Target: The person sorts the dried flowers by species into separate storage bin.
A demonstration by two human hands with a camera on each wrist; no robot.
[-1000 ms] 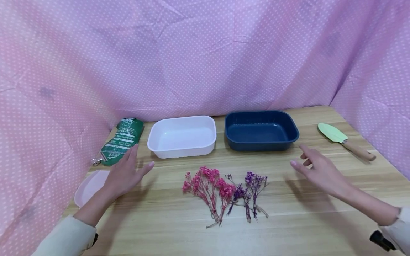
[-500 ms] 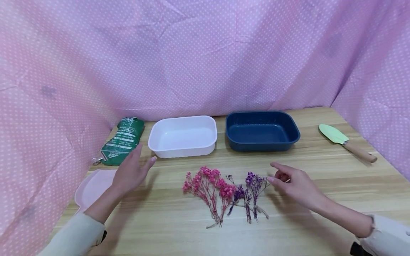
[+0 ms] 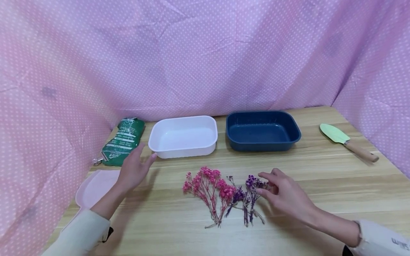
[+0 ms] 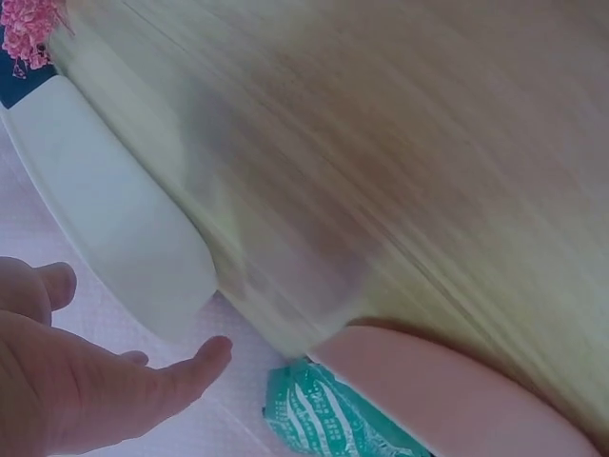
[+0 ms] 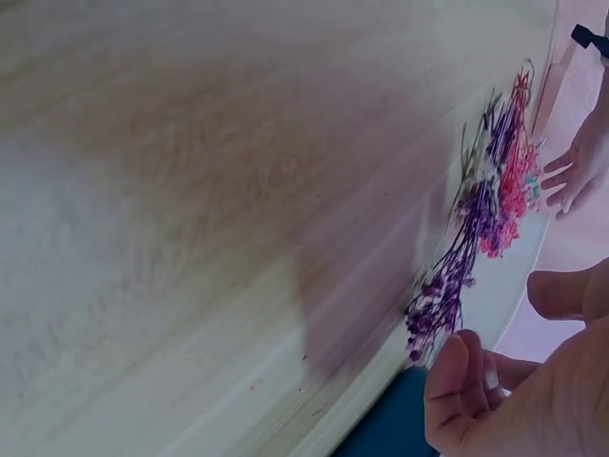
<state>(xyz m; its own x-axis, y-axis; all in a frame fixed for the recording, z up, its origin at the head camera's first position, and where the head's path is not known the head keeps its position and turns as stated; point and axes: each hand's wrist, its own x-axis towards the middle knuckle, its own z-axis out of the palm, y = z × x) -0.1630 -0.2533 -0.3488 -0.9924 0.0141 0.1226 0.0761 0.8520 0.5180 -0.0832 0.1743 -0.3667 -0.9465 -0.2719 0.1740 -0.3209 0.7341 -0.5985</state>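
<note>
My right hand [image 3: 286, 193] is at the purple dried flowers [image 3: 252, 183], with thumb and index finger apart on either side of the blossoms' right edge. In the right wrist view a gap shows between the thumb and the curved fingers, and the purple sprigs [image 5: 447, 276] lie just beyond them. Twine ties their stems. Left of them, pink dried flowers [image 3: 208, 181] lie fanned out on the table. My left hand [image 3: 132, 170], thumb spread from the fingers and holding nothing, hovers between the white tub [image 3: 182, 153] and the green printed bag [image 3: 123, 142].
A navy tub [image 3: 262, 145] stands right of the white one at the back of the wooden table [image 3: 179, 236]. At the right lies a pale green trowel [image 3: 334, 134] with a wooden handle. A pink flat piece [image 3: 94, 188] lies under the left forearm. Pink dotted cloth [image 3: 205, 60] encloses the table.
My right hand has moved left from beside the navy tub to the purple flowers, which have shifted slightly. The left hand has drifted a little to the right, still spread.
</note>
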